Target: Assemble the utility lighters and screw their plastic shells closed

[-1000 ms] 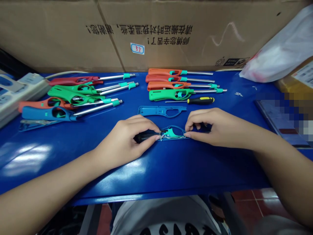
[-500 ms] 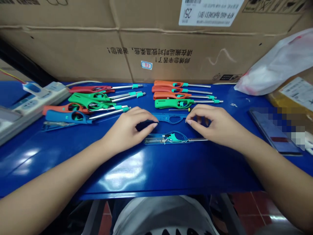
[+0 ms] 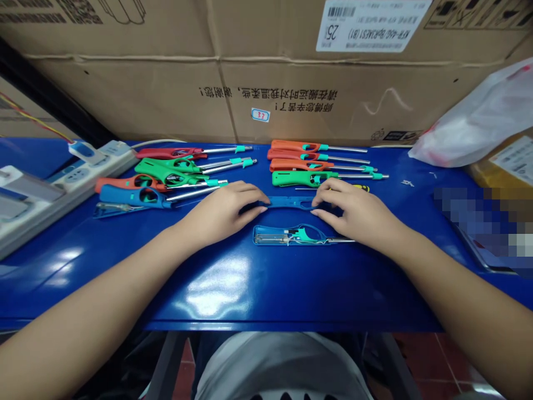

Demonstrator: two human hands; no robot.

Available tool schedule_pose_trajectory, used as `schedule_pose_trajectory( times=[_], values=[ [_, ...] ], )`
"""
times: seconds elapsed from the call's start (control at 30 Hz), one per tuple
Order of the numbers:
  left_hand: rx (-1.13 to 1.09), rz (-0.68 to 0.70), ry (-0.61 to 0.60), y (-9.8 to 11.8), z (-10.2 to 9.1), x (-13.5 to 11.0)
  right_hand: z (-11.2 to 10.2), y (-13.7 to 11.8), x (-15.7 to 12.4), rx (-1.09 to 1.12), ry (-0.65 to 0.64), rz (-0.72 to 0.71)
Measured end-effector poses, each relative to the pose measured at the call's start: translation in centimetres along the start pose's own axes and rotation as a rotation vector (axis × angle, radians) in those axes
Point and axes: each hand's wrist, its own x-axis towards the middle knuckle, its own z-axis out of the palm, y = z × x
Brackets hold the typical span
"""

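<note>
My left hand (image 3: 225, 214) pinches the left end of an empty blue lighter casing half (image 3: 285, 202) between thumb and fingers. The right end of that casing is between the thumb and fingers of my right hand (image 3: 353, 211), close to its trigger loop. Just below lies the other blue half, an opened long-necked gas lighter (image 3: 270, 238), with its inner parts showing, a teal trigger (image 3: 308, 234) and a metal tube pointing right. The tip of that tube is hidden by my right hand. Behind the right hand, a screwdriver with a yellow handle (image 3: 362, 188) is partly covered.
Red, green, orange and blue lighters (image 3: 170, 172) lie at the back left, with another row of orange and green lighters (image 3: 303, 178) further right. A power strip (image 3: 79, 178) runs along the left. A cardboard box (image 3: 166, 100) stands behind; a plastic bag (image 3: 470, 122) is at right.
The view has shifted slightly. My right hand's fingers sit further in around the casing half's right end. The left end of the opened lighter now shows clear of my left hand.
</note>
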Motion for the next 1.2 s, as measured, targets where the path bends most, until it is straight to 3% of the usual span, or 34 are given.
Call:
schedule_pose_trajectory(
  times=[0.1,0.2,0.3,0.43,0.57,0.8,1.2],
  values=[
    [0.037,-0.007,0.039,0.8,-0.4,-0.1,-0.1,0.1,0.0,0.165,0.119,-0.012],
    [0.053,0.040,0.186,1.7,-0.8,-0.4,-0.6,-0.5,0.0,0.372,0.183,0.120],
    [0.114,0.157,0.247,2.5,-1.1,-0.7,-0.9,-1.2,0.0,0.580,0.109,0.289],
    [0.112,0.182,0.173,3.0,-1.4,-1.0,-0.9,-1.6,-0.1,0.736,-0.025,0.338],
    [-0.058,0.098,0.070,3.5,-1.5,-0.9,-1.3,-1.4,-0.4,0.716,-0.077,0.239],
    [-0.159,0.046,-0.027,3.7,-1.5,-0.7,-2.3,-0.5,-0.9,0.483,-0.148,-0.135],
    [-0.077,0.083,-0.162,3.2,-1.4,-1.0,-0.7,-0.7,-1.2,0.374,-0.131,-0.216]
  ],
)
